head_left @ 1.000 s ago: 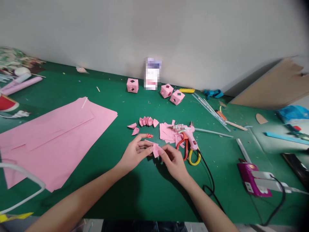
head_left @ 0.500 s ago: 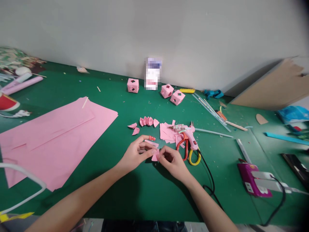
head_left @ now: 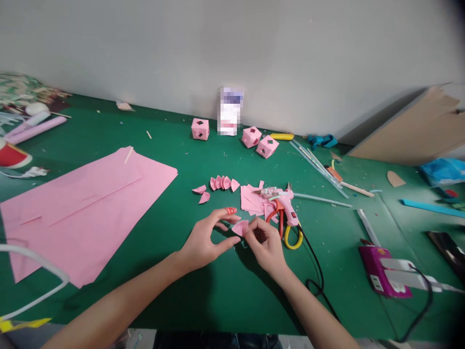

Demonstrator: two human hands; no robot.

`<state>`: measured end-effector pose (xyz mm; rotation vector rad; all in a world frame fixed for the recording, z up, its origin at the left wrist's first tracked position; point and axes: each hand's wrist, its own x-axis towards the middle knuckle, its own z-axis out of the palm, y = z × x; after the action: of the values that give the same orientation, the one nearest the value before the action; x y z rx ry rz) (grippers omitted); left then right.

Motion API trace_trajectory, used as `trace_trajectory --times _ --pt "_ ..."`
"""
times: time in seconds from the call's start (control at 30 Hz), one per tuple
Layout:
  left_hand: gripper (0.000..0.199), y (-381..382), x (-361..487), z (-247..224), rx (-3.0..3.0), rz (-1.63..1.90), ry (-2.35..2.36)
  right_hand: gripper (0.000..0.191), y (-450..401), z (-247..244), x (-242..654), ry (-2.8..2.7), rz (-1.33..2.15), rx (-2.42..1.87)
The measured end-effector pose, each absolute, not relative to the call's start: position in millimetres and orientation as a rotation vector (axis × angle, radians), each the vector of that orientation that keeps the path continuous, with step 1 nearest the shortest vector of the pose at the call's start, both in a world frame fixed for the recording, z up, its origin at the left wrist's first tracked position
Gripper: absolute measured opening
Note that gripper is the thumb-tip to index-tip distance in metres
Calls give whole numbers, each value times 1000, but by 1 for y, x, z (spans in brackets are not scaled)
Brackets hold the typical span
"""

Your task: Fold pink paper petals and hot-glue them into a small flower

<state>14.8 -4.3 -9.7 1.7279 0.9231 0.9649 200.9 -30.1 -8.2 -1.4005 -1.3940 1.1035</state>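
Note:
My right hand (head_left: 266, 246) pinches a small folded pink paper piece (head_left: 240, 227) just above the green table. My left hand (head_left: 207, 239) is beside it, fingers spread apart and curved around the piece, thumb tip near its lower edge; it holds nothing. Just beyond the hands lies a row of folded pink paper petals (head_left: 222, 183), with two more petals (head_left: 202, 193) to their left. A small pile of pink paper squares (head_left: 251, 199) lies to the right of the petals.
A pink glue gun (head_left: 285, 203) lies on red-and-yellow scissors (head_left: 286, 231), its black cord running toward me. A large pink sheet (head_left: 83, 203) lies left. Three pink paper cubes (head_left: 199, 128) stand at the back. A purple device (head_left: 381, 270) lies right, clear sticks (head_left: 316, 167) behind.
The left hand let go of the pink piece and opened its fingers. The right hand now holds the folded piece alone, turned into a petal shape.

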Motion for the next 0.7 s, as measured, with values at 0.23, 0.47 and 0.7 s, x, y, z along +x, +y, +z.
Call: trace_trajectory --times 0.23,0.47,0.7 --pt "26 -4 18 -10 1835 1136 1082 27 -30 -13 196 -1393 1141 -1431" --pt "37 40 -13 30 1657 1155 1357 26 -31 -10 196 -1490 1149 -1442" --pt "38 90 7 53 1992 1029 1459 29 -32 -13 197 -1468 1191 -1444"
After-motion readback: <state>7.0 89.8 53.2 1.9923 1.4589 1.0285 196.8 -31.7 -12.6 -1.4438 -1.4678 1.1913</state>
